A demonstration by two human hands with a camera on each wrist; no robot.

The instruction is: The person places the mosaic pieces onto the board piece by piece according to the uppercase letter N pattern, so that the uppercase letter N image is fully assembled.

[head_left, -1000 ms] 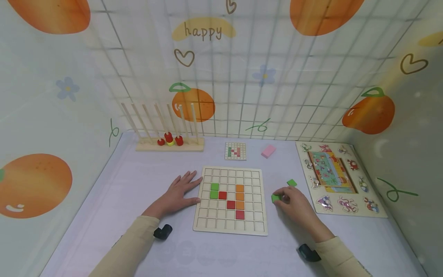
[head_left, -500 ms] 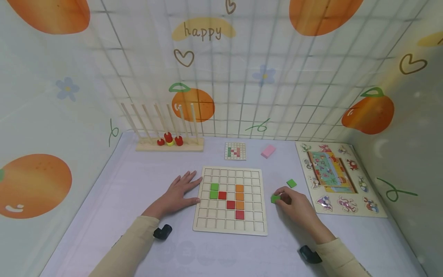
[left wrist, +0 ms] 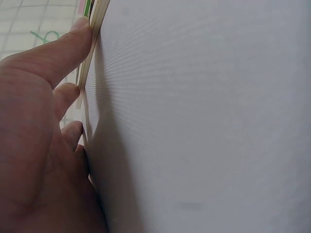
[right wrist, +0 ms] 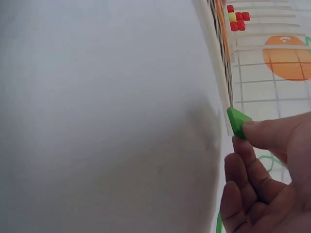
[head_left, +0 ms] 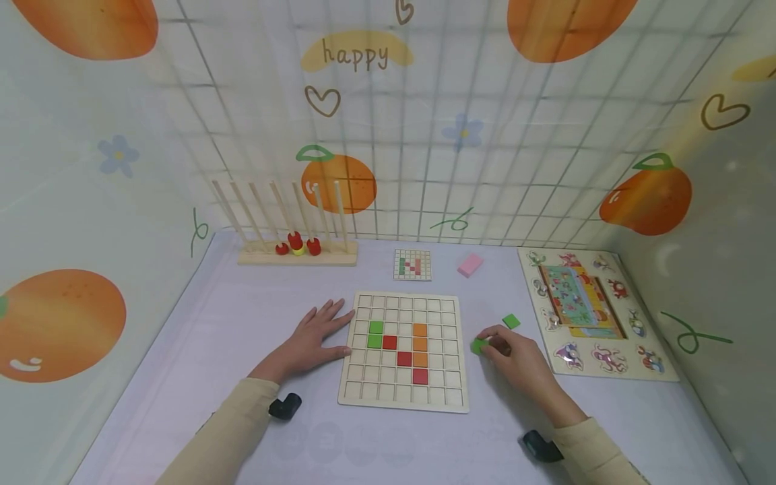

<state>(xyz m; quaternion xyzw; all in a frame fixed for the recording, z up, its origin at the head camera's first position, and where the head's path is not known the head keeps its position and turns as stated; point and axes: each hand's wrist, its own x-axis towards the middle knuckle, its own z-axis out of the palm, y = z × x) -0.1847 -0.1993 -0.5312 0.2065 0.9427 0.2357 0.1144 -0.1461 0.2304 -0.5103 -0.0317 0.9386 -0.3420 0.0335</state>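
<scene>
A wooden grid board (head_left: 360,389) lies in the middle of the table, with green, red and orange square tiles in several of its cells. My left hand (head_left: 312,343) rests flat beside it, fingers spread, thumb and fingertips touching the board's left edge. Right of the board, my right hand (head_left: 515,357) pinches a green square tile (head_left: 479,346) between thumb and fingers. The right wrist view shows this green tile (right wrist: 237,122) tilted and lifted off the cloth. Another green tile (head_left: 511,321) lies flat just beyond the right hand.
Behind the board stand a small pattern card (head_left: 413,265) and a pink block (head_left: 470,265). A peg rack (head_left: 261,257) with red and yellow beads is at the back left. On the right lies a wooden picture puzzle (head_left: 566,367).
My right hand has drawn the green tile slightly left, toward the board, and lifted it a little. My left hand has stayed where it was.
</scene>
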